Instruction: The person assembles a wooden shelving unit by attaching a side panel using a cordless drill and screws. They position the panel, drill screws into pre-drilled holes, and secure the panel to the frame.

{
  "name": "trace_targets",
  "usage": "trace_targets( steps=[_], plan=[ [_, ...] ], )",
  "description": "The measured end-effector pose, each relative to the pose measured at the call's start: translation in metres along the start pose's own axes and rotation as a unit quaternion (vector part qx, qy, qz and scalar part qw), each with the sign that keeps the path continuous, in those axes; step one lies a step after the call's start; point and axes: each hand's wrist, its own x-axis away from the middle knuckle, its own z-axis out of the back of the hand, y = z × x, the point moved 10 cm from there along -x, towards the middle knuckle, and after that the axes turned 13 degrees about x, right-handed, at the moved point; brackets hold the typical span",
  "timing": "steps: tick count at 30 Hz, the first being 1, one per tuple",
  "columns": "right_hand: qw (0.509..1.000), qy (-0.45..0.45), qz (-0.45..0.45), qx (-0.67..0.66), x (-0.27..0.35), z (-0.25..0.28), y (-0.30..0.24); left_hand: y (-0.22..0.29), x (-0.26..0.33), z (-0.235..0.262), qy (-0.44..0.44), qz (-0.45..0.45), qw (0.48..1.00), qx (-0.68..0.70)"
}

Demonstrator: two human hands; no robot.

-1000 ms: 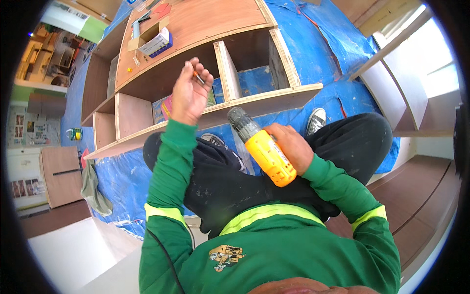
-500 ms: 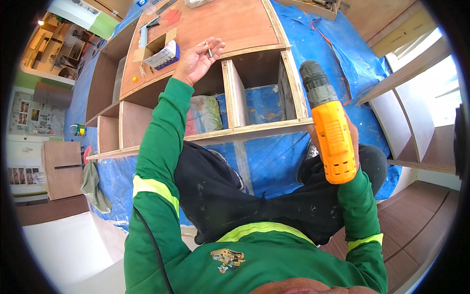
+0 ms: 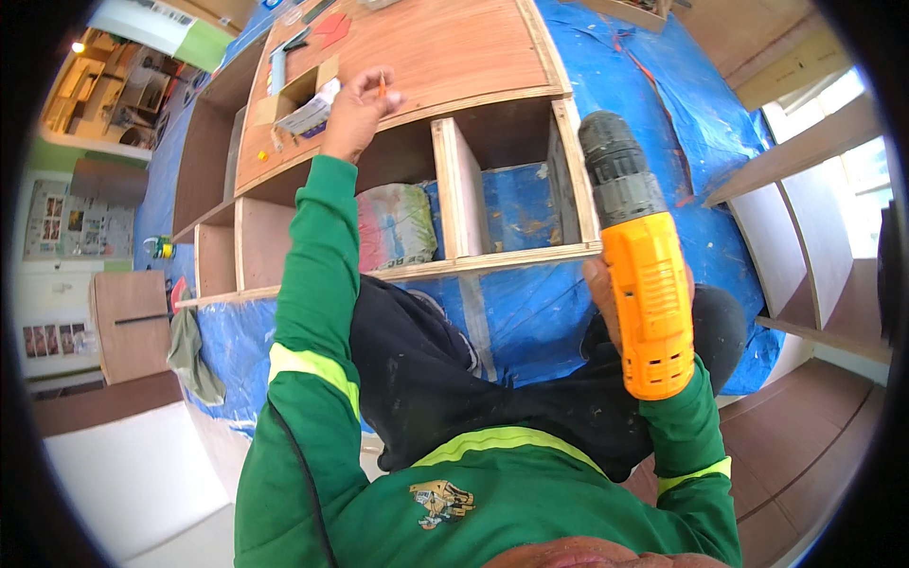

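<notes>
My right hand (image 3: 606, 293) is wrapped round a cordless drill (image 3: 650, 293) with an orange body and a black chuck. The drill stands upright in the picture, its chuck pointing away from me beside the cabinet's right end. My left hand (image 3: 365, 106) is raised over the wooden cabinet (image 3: 483, 57), its fingers pinching a small, thin orange piece (image 3: 383, 85) too small to name. Just left of that hand an open cardboard box (image 3: 305, 112), white and blue outside, sits on the panel. Below, the cabinet's front shows open compartments split by a plywood divider (image 3: 458, 194).
Blue sheeting (image 3: 625, 85) covers the floor around the cabinet. A filled sack (image 3: 396, 225) lies inside one compartment. Red sandpaper-like pieces (image 3: 329, 28) and a small yellow bit (image 3: 262, 155) rest on the panel. Pale shelving (image 3: 795, 218) stands at the right.
My left hand has turned from palm-up with fingers spread to a pinch on the small piece, moving slightly left. The drill has shifted slightly toward me.
</notes>
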Motion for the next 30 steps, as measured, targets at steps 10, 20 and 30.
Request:
trace_targets(
  steps=[10,20,30],
  plan=[
    [0.92,0.016,0.145,0.364,-0.009,0.007,0.011,-0.075,0.055,0.085,-0.014,0.16,0.975,-0.155],
    [0.908,-0.038,0.179,0.377,-0.044,-0.019,-0.041,-0.142,0.089,0.424,0.461,0.058,0.875,-0.141],
    [0.62,-0.032,0.307,0.722,-0.265,-0.103,-0.051,-0.122,0.025,0.407,0.34,0.187,0.814,-0.432]
  ],
)
